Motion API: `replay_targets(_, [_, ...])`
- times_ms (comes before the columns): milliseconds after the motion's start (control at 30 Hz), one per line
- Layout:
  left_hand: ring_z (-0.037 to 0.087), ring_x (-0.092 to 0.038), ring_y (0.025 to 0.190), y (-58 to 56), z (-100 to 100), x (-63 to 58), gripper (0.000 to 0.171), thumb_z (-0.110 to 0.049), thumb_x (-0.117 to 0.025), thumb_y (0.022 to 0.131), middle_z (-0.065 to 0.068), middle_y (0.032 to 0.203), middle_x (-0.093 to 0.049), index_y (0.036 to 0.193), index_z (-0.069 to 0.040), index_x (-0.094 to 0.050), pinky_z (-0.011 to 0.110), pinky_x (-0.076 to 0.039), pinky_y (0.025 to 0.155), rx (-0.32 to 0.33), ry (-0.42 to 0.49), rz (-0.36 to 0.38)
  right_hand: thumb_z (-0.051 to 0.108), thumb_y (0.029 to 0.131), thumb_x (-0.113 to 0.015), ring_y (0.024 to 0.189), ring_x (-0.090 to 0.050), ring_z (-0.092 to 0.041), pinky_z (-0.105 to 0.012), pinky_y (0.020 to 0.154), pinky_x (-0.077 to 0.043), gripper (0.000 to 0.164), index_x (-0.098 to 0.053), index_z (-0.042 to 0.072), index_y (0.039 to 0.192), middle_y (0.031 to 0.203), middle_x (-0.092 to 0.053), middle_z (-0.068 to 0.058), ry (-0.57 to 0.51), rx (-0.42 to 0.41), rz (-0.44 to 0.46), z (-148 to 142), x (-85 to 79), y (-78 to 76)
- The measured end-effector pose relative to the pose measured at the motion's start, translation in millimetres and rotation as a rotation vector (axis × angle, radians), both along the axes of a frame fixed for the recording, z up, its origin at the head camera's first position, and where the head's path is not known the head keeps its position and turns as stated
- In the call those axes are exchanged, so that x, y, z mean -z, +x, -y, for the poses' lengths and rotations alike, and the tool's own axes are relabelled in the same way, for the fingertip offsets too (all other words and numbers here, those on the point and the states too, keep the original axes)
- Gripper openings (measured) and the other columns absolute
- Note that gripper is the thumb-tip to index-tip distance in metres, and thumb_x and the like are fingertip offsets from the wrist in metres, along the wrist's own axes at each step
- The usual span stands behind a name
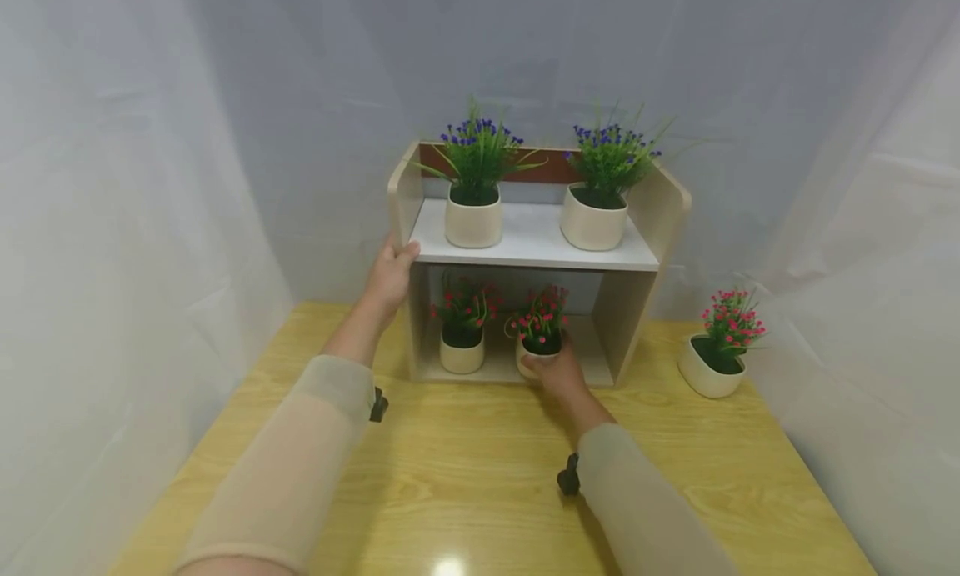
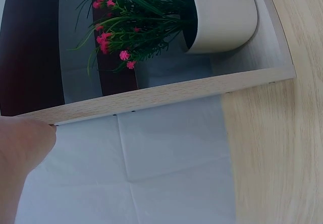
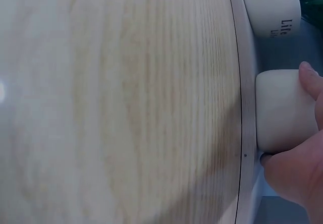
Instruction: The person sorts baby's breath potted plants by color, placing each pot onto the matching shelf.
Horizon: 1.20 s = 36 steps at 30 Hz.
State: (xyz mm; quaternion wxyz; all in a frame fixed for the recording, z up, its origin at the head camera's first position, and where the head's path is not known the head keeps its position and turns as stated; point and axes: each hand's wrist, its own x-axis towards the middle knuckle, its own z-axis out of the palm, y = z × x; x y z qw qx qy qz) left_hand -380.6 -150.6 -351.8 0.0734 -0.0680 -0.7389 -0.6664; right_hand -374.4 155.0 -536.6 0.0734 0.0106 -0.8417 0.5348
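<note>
Steadying, I judge, the two-tier pale wooden shelf (image 1: 532,226), my left grip (image 1: 390,284) closes round its nine o'clock side; my right grip (image 1: 562,372) clasps a rounded cream pot (image 3: 282,110) of pink flowers at six o'clock, lower tier, likely sparing the petals.

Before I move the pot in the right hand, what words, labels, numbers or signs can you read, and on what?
"Life": on the lower-shelf left pot, seen in the right wrist view.
A smaller line under it, on the same pot: too small and blurred to read.
No other text can be made out, including on the held pot by the right hand.
</note>
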Motion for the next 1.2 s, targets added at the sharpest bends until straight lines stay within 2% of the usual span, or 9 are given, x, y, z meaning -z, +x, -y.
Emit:
replay_targets(500, [0.031, -0.019, 0.170, -0.8, -1.2, 1.5, 0.061, -0.030, -0.044, 0.117, 0.011, 0.179, -0.032, 0.173, -0.019, -0.025, 0.053, -0.008, 0.141, 0.004, 0.006, -0.020, 0.018, 0.090, -0.085, 0.156, -0.042, -0.050, -0.059, 0.134, -0.031, 0.098, -0.027, -0.006, 0.166, 0.167, -0.042, -0.033, 0.023, 0.025, 0.030, 6.0, 1.7, -14.0])
replay_targets(767, [0.033, -0.021, 0.169, 0.4, -1.4, 1.3, 0.058, -0.031, -0.045, 0.116, 0.014, 0.178, -0.034, 0.171, -0.016, -0.031, 0.055, -0.010, 0.141, -0.017, 0.008, -0.006, 0.022, 0.089, -0.085, 0.162, -0.029, -0.052, -0.057, 0.137, -0.024, 0.117, -0.005, -0.010, 0.169, 0.174, -0.023, -0.037, -0.012, 0.058, 0.086, 8.7, 1.9, -13.8])
replay_targets(1033, [0.031, -0.022, 0.169, 2.5, -1.7, 2.1, 0.057, -0.030, -0.045, 0.116, 0.014, 0.177, -0.035, 0.169, -0.012, -0.033, 0.052, -0.009, 0.141, -0.026, 0.021, 0.002, 0.016, 0.084, -0.087, 0.159, -0.034, -0.054, -0.058, 0.136, -0.026, 0.117, -0.010, -0.012, 0.168, 0.171, -0.029, -0.039, -0.058, 0.072, 0.043, 10.2, 1.8, -11.3])
replay_targets(1200, [0.031, -0.023, 0.168, 1.3, -2.3, 1.8, 0.057, -0.030, -0.045, 0.116, 0.016, 0.175, -0.037, 0.168, -0.011, -0.034, 0.051, -0.011, 0.141, -0.034, 0.025, 0.001, 0.020, 0.083, -0.090, 0.160, -0.032, -0.053, -0.058, 0.136, -0.026, 0.120, -0.011, -0.010, 0.169, 0.172, -0.028, -0.038, -0.014, 0.068, 0.025, 6.4, -2.9, -9.1])
